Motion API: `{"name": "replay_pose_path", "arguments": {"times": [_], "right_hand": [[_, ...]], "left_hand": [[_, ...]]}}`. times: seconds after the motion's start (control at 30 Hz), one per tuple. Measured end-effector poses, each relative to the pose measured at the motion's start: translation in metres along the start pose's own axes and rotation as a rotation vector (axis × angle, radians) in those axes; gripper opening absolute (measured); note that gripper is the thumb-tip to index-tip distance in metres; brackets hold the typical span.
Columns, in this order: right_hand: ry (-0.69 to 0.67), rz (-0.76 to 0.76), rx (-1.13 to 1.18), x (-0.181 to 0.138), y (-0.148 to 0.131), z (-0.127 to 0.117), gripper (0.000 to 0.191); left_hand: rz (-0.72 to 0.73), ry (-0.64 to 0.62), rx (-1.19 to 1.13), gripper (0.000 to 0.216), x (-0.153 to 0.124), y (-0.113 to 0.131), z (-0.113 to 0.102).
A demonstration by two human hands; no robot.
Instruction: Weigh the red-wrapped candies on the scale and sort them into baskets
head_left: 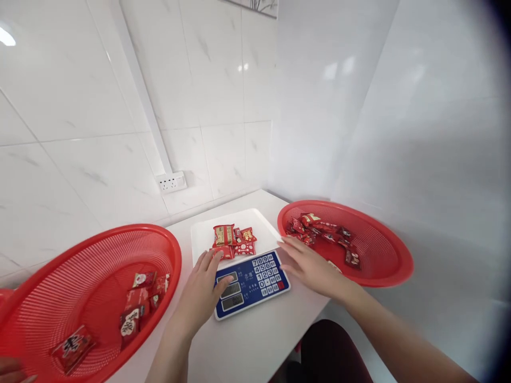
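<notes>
Two bare forearms reach over a white counter: the left hand (199, 292) rests flat and empty at the scale (249, 284)'s left edge, the right hand (309, 266) open and empty at its right edge, near light, crinkly snack packets (233, 240) on the tray, probably best pinched by their edges, between two red baskets (96, 266).

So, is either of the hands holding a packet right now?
No: the left hand and right hand lie open beside the scale, and the packets sit untouched on its tray.
</notes>
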State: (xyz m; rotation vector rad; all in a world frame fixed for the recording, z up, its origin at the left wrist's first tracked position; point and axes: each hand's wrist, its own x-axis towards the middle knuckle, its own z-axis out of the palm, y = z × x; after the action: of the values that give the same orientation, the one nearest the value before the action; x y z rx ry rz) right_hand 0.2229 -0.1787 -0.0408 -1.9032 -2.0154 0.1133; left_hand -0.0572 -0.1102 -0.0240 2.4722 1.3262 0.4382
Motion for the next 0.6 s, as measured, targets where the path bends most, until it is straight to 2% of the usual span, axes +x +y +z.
{"name": "replay_pose_path", "arguments": {"times": [0.1,0.2,0.3,0.43,0.6], "right_hand": [[-0.067,-0.137,0.049,0.031,-0.025,0.01,0.061],[-0.063,-0.16,0.081,0.066,-0.036,0.02,0.069],[-0.127,-0.158,0.085,0.093,-0.034,0.027,0.074],[-0.198,-0.179,0.08,0.108,-0.028,0.031,0.074],[-0.218,-0.184,0.095,0.11,-0.019,0.03,0.062]], "left_hand": [[-0.006,-0.019,0.01,0.063,0.023,0.0,0.008],[0.015,-0.022,0.037,0.066,0.048,-0.002,0.011],[0.03,-0.045,0.061,0.063,0.07,-0.007,0.011],[0.041,-0.086,0.092,0.063,0.085,-0.013,0.013],[0.038,-0.123,0.128,0.063,0.09,-0.024,0.021]]}}
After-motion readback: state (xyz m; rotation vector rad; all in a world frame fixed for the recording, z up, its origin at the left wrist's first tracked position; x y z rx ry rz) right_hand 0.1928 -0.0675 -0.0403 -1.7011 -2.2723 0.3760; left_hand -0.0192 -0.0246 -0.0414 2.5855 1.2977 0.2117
